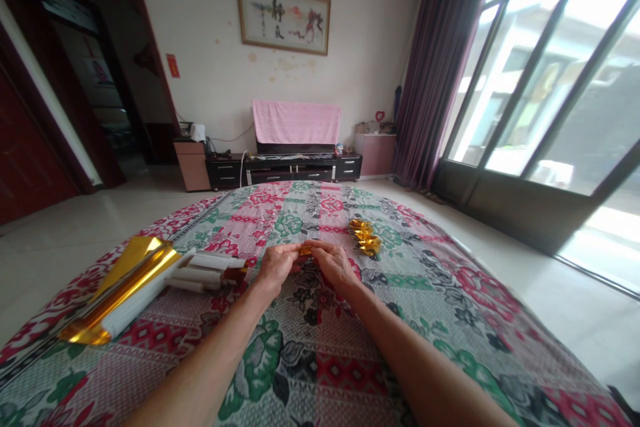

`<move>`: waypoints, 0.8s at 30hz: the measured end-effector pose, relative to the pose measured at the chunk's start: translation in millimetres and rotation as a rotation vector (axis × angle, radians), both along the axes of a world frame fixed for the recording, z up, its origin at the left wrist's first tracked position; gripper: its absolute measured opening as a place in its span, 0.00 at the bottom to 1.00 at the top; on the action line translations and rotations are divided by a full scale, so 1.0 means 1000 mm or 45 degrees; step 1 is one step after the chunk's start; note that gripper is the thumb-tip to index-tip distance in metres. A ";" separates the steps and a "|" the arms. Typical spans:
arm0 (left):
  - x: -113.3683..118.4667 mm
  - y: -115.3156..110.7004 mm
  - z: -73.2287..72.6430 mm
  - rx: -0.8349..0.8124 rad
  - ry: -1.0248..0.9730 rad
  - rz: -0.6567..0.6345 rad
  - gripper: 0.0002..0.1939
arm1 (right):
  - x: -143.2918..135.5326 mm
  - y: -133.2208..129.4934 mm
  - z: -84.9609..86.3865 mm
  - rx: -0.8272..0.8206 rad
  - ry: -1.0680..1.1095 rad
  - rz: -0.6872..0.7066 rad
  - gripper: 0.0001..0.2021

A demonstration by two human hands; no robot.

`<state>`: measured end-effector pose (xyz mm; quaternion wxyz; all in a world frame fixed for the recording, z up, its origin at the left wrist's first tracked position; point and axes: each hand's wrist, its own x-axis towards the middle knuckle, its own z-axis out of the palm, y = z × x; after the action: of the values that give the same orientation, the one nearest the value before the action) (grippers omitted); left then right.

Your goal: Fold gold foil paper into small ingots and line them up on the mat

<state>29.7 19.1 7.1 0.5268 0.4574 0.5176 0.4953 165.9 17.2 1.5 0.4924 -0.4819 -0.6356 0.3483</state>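
My left hand (pixel 278 268) and my right hand (pixel 334 265) meet over the middle of the cloth-covered table. Pinched between the fingers of both is a small piece of gold foil (pixel 305 251); most of it is hidden by the fingers. Just beyond my right hand lie several crumpled or folded gold foil pieces (pixel 367 239), in a short row. To the left of my left hand rest several white paper rolls (pixel 200 275), and beside them a larger roll of shiny gold foil (pixel 135 287) with a loose sheet edge.
A patterned floral cloth (pixel 350 360) covers the table. Across the room, a low black cabinet (pixel 227 172) carries something draped with a pink cloth (pixel 297 121). Purple curtains (pixel 430 73) and a large window (pixel 540 80) are at the right, and a doorway (pixel 100 73) at the left.
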 end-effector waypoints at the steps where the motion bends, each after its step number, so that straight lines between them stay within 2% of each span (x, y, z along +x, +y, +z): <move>1: 0.000 0.000 0.000 0.004 0.003 0.003 0.15 | 0.000 0.000 0.000 0.000 -0.008 -0.002 0.17; 12: 0.002 0.000 0.001 0.021 0.053 0.028 0.15 | -0.001 0.003 -0.004 0.012 -0.006 -0.003 0.17; 18: 0.004 0.000 0.002 0.040 0.053 0.066 0.17 | -0.001 -0.002 0.001 0.005 -0.015 -0.047 0.18; 24: 0.005 -0.001 0.002 0.042 0.071 0.114 0.17 | -0.001 0.000 -0.002 0.033 -0.031 0.004 0.17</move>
<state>34.6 17.9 9.5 0.4818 0.4560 0.5437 0.5140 164.8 17.3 -0.3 0.4903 -0.4786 -0.6468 0.3349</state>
